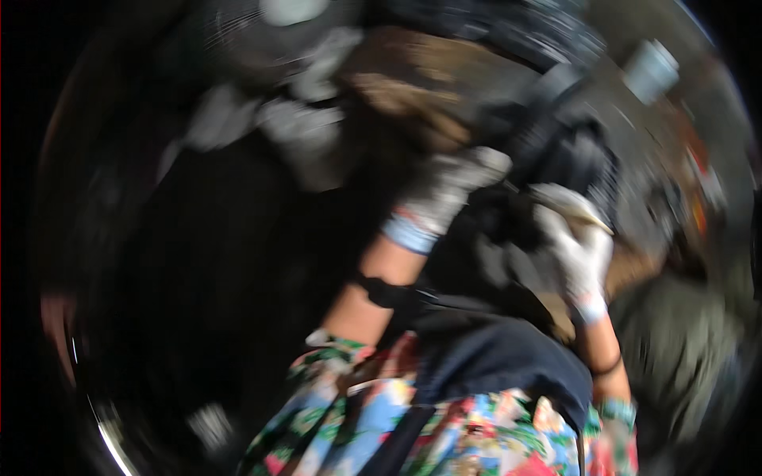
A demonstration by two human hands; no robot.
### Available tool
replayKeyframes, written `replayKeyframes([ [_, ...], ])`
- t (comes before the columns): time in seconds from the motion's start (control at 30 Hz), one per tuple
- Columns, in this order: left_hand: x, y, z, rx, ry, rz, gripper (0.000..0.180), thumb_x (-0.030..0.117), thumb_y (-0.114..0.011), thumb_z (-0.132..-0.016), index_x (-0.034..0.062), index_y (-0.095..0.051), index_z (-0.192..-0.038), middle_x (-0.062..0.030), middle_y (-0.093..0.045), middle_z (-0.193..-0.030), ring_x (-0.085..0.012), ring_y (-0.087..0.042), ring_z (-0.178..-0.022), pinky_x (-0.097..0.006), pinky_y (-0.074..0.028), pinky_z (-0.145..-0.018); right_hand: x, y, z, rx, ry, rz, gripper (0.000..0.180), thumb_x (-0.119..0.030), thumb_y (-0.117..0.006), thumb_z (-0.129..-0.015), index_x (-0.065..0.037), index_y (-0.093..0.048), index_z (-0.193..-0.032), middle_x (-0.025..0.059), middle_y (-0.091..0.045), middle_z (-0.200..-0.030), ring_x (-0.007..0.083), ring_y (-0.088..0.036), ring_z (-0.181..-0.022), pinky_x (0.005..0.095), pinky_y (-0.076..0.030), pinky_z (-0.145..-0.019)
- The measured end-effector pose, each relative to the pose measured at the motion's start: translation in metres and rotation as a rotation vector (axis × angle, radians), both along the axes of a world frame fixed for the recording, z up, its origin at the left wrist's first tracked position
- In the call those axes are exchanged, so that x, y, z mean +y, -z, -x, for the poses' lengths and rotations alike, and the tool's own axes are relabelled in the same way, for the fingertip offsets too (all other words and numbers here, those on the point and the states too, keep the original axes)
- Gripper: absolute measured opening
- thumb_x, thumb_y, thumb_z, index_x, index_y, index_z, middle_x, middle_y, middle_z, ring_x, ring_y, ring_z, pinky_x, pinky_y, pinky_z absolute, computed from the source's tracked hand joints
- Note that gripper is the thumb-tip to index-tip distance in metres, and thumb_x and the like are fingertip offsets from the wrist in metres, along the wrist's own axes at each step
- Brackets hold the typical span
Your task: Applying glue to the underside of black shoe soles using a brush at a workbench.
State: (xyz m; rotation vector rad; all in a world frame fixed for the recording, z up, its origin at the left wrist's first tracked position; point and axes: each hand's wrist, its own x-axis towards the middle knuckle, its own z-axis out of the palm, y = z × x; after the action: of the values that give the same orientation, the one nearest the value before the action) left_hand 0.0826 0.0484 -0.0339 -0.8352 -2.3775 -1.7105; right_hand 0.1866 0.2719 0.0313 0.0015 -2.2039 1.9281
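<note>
The picture is heavily motion-blurred. My left hand [448, 186], in a grey-white glove with a blue cuff, lies against the top left of a bulky black object [567, 151] held up in front of me. My right hand [581, 254], also in a white glove, is at the object's lower right, and its fingers look curled on a pale flat piece [567, 200] that juts out beside the object. Both forearms are bare, coming out of floral sleeves. A dark blue cloth [496, 353] hangs over my front between the arms. Whether the left fingers grip anything is too blurred to tell.
Brown smeared shapes [413, 83] lie behind the hands. Pale grey lumps [298, 127] sit at the upper left, and a light cylinder-like thing [651, 70] at the upper right. The left half is dark. A grey-green surface [683, 349] shows at the lower right.
</note>
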Motion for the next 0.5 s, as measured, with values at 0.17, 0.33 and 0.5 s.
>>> replayKeyframes([
  [0.17,-0.068,-0.003,-0.033,-0.679,0.049,-0.939,0.051,0.043,-0.060,-0.107,-0.0026,-0.065,-0.130,-0.0218,-0.076,-0.111,-0.0312,-0.077,-0.097,-0.043,-0.063,-0.085,0.058,-0.001,0.005,0.212,0.199,-0.095,0.025,-0.009,-0.062,-0.104,0.005,-0.071,-0.123,0.0134,-0.073,-0.122,0.0213,-0.069,-0.111,0.0361,-0.052,-0.105],
  [0.33,-0.286,-0.044,-0.073,-0.141,-0.422,-1.209,0.083,0.070,-0.049,-0.101,-0.0072,-0.058,-0.131,-0.0278,-0.070,-0.120,-0.0410,-0.072,-0.105,-0.049,-0.063,-0.087,0.087,-0.016,0.014,0.305,0.173,-0.209,0.036,-0.018,-0.055,-0.109,0.008,-0.065,-0.131,0.0156,-0.071,-0.127,0.0244,-0.068,-0.116,0.0382,-0.051,-0.107],
  [0.5,-0.435,-0.068,-0.082,0.327,-0.549,-1.957,0.115,0.085,-0.051,-0.091,0.0180,0.001,-0.170,-0.0229,-0.028,-0.169,-0.0420,-0.036,-0.153,-0.069,-0.025,-0.124,0.100,-0.001,0.004,0.309,0.174,-0.381,0.040,-0.024,-0.052,-0.110,0.008,-0.066,-0.130,0.0171,-0.070,-0.127,0.0270,-0.068,-0.116,0.0405,-0.054,-0.104],
])
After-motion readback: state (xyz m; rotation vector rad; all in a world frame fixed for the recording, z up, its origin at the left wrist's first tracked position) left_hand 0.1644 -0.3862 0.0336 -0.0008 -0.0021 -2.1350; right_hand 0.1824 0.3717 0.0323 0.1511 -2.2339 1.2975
